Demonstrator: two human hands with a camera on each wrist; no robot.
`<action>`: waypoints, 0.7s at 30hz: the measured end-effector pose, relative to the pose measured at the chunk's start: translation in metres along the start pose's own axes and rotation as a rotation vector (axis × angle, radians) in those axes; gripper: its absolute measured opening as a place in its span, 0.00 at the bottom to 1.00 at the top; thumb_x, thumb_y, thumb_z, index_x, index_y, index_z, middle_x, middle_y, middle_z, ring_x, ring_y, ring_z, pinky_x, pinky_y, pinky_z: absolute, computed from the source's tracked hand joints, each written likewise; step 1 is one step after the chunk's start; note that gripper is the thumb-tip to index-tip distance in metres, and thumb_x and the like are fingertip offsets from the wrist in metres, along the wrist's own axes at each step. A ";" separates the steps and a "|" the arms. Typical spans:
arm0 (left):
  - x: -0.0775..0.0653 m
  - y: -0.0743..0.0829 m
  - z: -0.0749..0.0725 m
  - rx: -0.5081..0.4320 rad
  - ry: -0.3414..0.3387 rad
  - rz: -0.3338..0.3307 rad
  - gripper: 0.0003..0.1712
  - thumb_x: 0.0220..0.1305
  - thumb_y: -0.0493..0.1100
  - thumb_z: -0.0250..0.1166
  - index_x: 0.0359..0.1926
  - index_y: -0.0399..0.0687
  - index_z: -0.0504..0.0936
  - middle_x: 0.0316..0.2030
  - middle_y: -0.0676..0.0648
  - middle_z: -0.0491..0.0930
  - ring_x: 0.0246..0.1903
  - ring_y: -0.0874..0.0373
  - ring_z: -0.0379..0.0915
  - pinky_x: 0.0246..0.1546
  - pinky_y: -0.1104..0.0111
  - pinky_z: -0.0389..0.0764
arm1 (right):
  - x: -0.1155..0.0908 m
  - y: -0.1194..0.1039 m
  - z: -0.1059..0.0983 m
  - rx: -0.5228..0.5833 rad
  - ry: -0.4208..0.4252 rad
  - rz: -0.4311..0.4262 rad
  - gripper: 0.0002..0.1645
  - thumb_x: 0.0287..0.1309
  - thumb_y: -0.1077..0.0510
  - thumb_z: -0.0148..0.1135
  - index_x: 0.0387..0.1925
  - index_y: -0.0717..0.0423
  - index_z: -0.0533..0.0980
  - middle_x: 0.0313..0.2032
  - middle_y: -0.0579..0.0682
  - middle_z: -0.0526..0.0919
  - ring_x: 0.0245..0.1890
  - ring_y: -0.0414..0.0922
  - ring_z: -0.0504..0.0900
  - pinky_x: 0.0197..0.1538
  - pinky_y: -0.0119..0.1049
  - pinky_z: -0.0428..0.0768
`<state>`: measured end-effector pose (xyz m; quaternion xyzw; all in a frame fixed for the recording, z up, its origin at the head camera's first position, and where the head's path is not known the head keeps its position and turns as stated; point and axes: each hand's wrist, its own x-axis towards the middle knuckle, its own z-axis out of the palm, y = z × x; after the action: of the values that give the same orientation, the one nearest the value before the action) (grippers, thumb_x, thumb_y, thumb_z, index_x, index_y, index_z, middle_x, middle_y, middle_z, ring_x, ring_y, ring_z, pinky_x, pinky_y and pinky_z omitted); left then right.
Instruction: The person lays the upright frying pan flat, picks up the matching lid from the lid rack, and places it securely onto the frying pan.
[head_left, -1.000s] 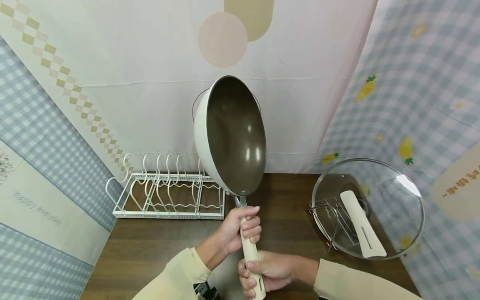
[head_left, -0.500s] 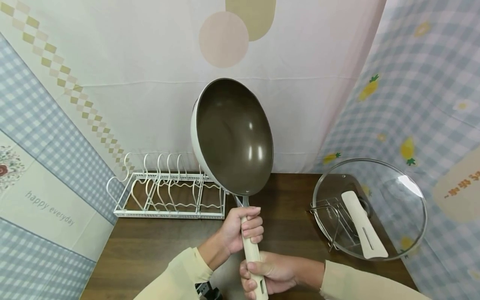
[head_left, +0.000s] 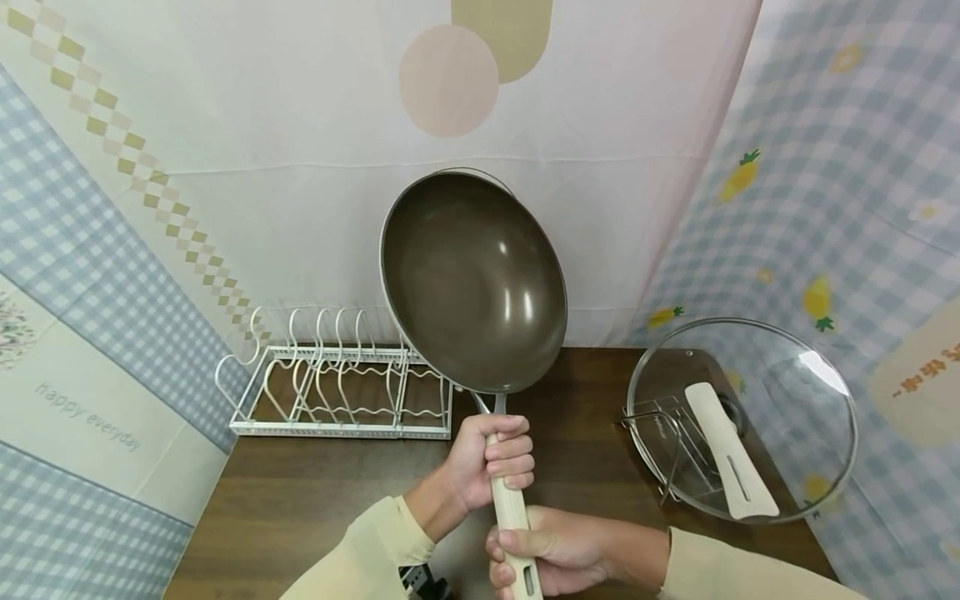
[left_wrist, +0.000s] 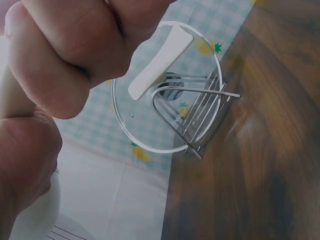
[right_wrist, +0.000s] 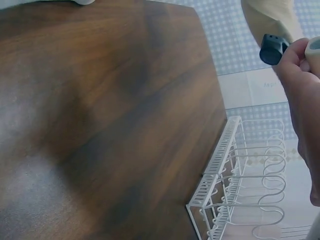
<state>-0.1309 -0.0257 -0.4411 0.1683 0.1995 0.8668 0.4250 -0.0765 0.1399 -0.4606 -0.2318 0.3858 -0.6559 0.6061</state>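
Left hand (head_left: 491, 460) raised above table level, fingers curled tight round pan handle (head_left: 510, 517), knuckles facing right, thumb side up. Right hand (head_left: 551, 550) just below it, thumb across front of same handle, fingers wrapped behind. Hands stacked, nearly touching. Both forearms in cream sleeves, entering from bottom edge, converging toward centre. Left wrist bent upward.
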 end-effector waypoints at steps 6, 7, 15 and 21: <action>0.002 -0.001 -0.003 -0.054 -0.042 -0.012 0.23 0.71 0.48 0.52 0.19 0.57 0.54 0.09 0.61 0.52 0.09 0.71 0.54 0.18 0.78 0.64 | -0.003 -0.003 0.006 0.026 0.031 -0.003 0.16 0.74 0.38 0.52 0.38 0.43 0.71 0.34 0.35 0.76 0.40 0.34 0.77 0.50 0.30 0.78; 0.003 -0.002 -0.003 -0.061 -0.048 -0.017 0.23 0.71 0.48 0.53 0.19 0.57 0.54 0.09 0.61 0.52 0.09 0.71 0.54 0.18 0.77 0.64 | -0.003 -0.003 0.007 0.027 0.035 -0.006 0.15 0.74 0.38 0.52 0.38 0.43 0.71 0.34 0.36 0.76 0.39 0.34 0.77 0.49 0.30 0.78; 0.005 -0.004 -0.005 -0.113 -0.129 -0.043 0.23 0.70 0.49 0.54 0.20 0.56 0.53 0.09 0.61 0.51 0.09 0.70 0.51 0.18 0.77 0.61 | -0.004 -0.001 0.015 0.039 0.069 -0.050 0.13 0.78 0.44 0.50 0.37 0.44 0.71 0.34 0.35 0.77 0.39 0.33 0.76 0.48 0.29 0.78; 0.007 -0.003 -0.004 -0.158 -0.184 -0.070 0.23 0.70 0.48 0.54 0.20 0.56 0.53 0.09 0.61 0.51 0.09 0.70 0.50 0.18 0.77 0.59 | -0.005 0.000 0.021 0.028 0.104 -0.089 0.12 0.81 0.48 0.48 0.38 0.44 0.72 0.34 0.35 0.78 0.39 0.34 0.77 0.49 0.30 0.80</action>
<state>-0.1347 -0.0191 -0.4457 0.2059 0.0964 0.8453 0.4835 -0.0595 0.1401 -0.4466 -0.2059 0.3967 -0.6987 0.5586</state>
